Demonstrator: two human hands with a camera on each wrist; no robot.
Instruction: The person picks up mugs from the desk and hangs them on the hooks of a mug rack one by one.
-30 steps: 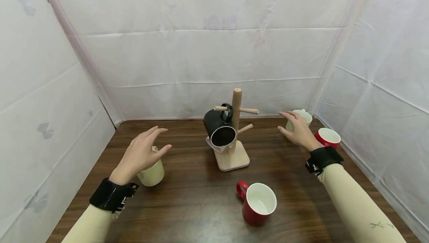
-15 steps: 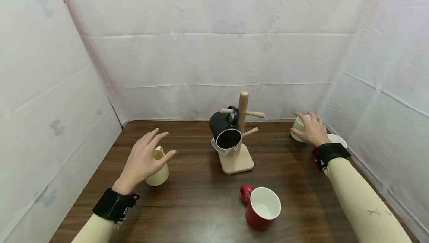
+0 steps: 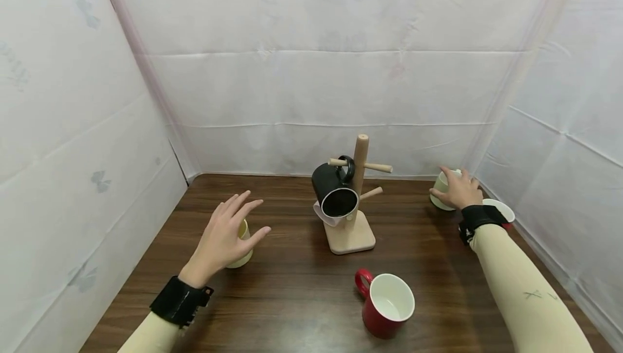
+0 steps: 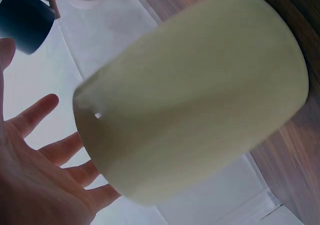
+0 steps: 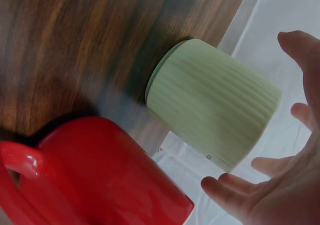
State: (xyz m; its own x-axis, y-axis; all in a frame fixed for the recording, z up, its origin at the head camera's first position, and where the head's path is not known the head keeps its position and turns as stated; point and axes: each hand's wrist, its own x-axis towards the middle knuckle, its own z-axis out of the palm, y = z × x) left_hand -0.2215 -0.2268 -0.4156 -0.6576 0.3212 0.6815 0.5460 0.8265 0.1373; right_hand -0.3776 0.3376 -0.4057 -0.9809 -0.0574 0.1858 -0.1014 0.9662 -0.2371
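Ribbed green mug (image 5: 212, 100) might tip if my right hand (image 3: 459, 192), spread wide and empty like my left hand (image 3: 225, 237), bumps it.

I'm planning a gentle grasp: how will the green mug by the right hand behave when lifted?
The ribs on the green mug should give the fingers some grip. Standing upright, it probably won't roll. Its straight wall suggests stiff ceramic, which might chip against the red mug nearby.
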